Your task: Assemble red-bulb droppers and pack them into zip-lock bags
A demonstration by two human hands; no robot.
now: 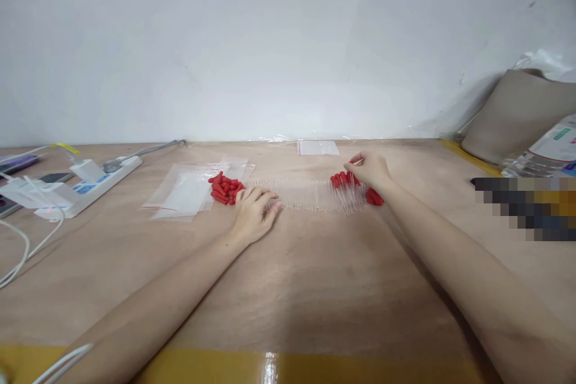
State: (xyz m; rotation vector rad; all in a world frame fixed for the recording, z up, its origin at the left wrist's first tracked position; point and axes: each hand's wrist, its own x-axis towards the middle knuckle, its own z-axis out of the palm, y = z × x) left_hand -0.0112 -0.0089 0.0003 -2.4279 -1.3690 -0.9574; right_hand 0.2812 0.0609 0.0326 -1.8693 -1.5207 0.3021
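Observation:
A row of clear thin tubes [306, 194] lies across the middle of the wooden table [288, 288]. My left hand [254, 212] rests palm down on the row's left end, fingers curled loosely, next to a pile of red caps [225, 188]. My right hand [369, 170] hovers over the row's right end, where several tubes carry red caps [344, 179]. Its fingers are pinched together around something small that I cannot make out. More red caps [375, 197] lie just below that hand.
Clear zip bags [182, 192] lie left of the red pile, and another small bag [317, 147] lies by the wall. A white power strip [85, 186] with cables sits far left. A beige bag [517, 114] and a plastic bottle [551, 153] stand at the right.

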